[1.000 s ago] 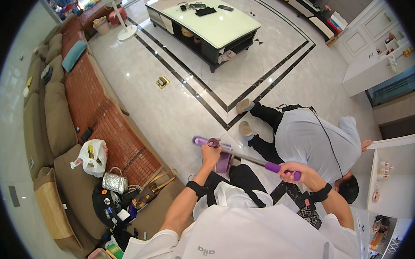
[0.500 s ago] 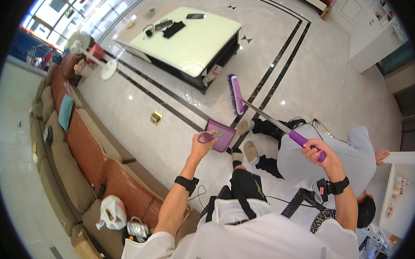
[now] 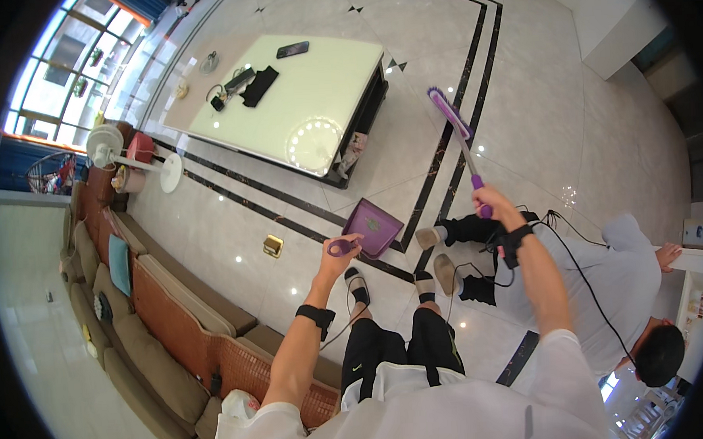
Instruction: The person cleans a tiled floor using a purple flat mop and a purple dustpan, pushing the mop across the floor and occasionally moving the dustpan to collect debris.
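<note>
My left hand [image 3: 339,249] is closed round the ringed end of a purple dustpan's handle. The dustpan's pan [image 3: 373,228] shows just beyond my fingers, low over the tiles or on them; I cannot tell which. My right hand [image 3: 494,202] grips the purple handle of a broom [image 3: 465,149] with a metal stick. The broom's purple bristled head [image 3: 448,113] lies out ahead, over the dark floor stripe right of the coffee table. Broom head and dustpan are well apart.
A glass-topped coffee table [image 3: 313,86] stands ahead. A long sofa [image 3: 165,309] runs along the left, near a white fan [image 3: 172,173]. A brass floor fitting [image 3: 273,246] lies left of the dustpan. Another person [image 3: 569,280] crouches close on my right. Black cables trail there.
My right hand has moved forward and left, and the broom head has swung away, forward and right of the dustpan. My left hand still holds the dustpan. The view has shifted.
</note>
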A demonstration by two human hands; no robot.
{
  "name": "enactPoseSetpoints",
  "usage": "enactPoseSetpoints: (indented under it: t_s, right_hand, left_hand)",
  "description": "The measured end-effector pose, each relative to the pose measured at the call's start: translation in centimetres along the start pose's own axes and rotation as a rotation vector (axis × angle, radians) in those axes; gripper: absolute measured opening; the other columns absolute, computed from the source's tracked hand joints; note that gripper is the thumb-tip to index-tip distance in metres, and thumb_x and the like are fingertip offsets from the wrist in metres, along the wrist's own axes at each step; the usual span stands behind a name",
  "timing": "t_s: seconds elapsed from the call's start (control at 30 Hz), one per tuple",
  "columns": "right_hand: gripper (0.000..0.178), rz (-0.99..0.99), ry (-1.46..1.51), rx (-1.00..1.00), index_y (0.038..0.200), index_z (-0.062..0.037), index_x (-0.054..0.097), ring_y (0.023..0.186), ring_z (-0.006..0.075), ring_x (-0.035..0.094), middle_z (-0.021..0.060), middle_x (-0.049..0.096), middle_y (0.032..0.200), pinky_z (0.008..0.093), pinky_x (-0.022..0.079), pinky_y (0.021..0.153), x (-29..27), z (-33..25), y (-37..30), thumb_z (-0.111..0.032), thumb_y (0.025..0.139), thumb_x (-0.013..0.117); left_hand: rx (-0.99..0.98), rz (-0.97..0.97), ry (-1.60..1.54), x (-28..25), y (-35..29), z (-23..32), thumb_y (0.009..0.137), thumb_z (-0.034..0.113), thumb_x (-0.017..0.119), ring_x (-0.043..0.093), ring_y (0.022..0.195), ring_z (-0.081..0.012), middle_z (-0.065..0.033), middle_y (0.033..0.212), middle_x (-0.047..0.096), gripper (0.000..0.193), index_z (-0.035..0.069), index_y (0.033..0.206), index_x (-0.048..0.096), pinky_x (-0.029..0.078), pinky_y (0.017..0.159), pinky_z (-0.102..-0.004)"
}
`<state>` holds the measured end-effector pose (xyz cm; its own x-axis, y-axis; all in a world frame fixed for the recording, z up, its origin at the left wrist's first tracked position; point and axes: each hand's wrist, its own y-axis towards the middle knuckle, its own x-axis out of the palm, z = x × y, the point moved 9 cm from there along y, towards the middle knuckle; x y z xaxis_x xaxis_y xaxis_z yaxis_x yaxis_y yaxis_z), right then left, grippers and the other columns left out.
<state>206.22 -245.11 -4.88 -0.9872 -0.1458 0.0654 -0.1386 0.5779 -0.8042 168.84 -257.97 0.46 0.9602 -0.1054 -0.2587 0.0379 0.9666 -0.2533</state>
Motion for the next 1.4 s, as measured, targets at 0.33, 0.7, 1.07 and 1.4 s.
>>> enactPoseSetpoints:
  t_s: [0.33,0.7,1.07,1.4]
  right_hand:
    - [0.065,0.261,-0.586,0.041,0.128,0.0085,0.02,0.054,0.0263,0.063,0.0238,0.06,0.08,0.0378,0.049,0.044,15.4,15.3,-1.3,-0.001,0.073,0.053]
    - [0.026,-0.126,0.109,0.423,0.094,-0.0051,0.041,0.043,0.0088,0.044,0.004,0.048,0.059,0.0223,0.037,0.035,22.9,8.3,-20.9,0.001,0.074,0.058]
    - [0.027,-0.137,0.264,0.41,0.098,-0.0069,0.046,0.044,0.0059,0.045,0.0032,0.051,0.064,0.0185,0.035,0.034,15.0,-1.3,-24.5,0.001,0.076,0.059]
    - [0.015,0.02,0.119,0.06,0.086,-0.0012,0.045,0.039,0.0128,0.047,0.0045,0.047,0.054,0.0277,0.039,0.034,-2.5,-15.4,-8.6,-0.001,0.073,0.054]
  left_hand:
    - [0.078,-0.054,-0.041,-5.9,2.9,-1.8,0.075,-0.003,0.067,0.055,0.07,-0.0063,-0.0005,0.075,0.062,0.023,0.003,0.097,0.067,0.046,0.066,-0.0219]
    - [0.101,-0.075,0.221,-4.1,7.1,3.2,0.073,0.011,0.067,0.061,0.082,-0.0379,-0.021,0.081,0.063,0.022,0.011,0.096,0.069,0.05,0.067,-0.0408]
    - [0.185,-0.071,0.111,-3.5,15.6,7.9,0.07,0.004,0.066,0.066,0.071,-0.0269,-0.0163,0.078,0.066,0.027,0.007,0.097,0.068,0.05,0.066,-0.0331]
    - [0.25,-0.238,0.243,6.1,31.8,12.9,0.074,0.008,0.066,0.059,0.064,-0.0151,-0.0068,0.069,0.061,0.026,0.005,0.099,0.065,0.047,0.063,-0.0274]
